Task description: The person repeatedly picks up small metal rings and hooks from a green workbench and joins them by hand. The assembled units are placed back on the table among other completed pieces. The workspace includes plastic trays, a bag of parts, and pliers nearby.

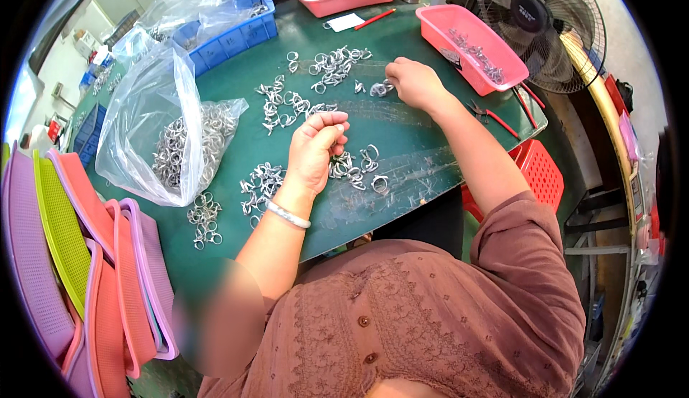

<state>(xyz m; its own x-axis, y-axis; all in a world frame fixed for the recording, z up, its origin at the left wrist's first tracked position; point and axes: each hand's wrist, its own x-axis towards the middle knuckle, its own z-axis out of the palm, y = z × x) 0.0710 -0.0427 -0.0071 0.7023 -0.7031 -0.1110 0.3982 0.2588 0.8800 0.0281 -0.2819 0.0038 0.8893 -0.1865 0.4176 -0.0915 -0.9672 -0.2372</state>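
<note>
My left hand (318,148) is held above the green table (423,136), its fingers curled in; whatever they may hold is hidden. Just under and beside it lies a small heap of silver metal rings (352,172). My right hand (414,82) reaches farther out, fingers bent down and closed near the tabletop, and what is between them cannot be made out. Close to those fingertips sits a small cluster of rings (380,89). Beyond my left hand spreads a larger pile of rings (336,66), with another loose group (273,104) to its left.
A clear plastic bag (118,122) full of rings stands at left, near a blue crate (237,28). At right are a pink tray (466,43) holding rings, red-handled pliers (502,124) and a fan (531,14). Stacked plastic baskets (108,305) fill the lower left.
</note>
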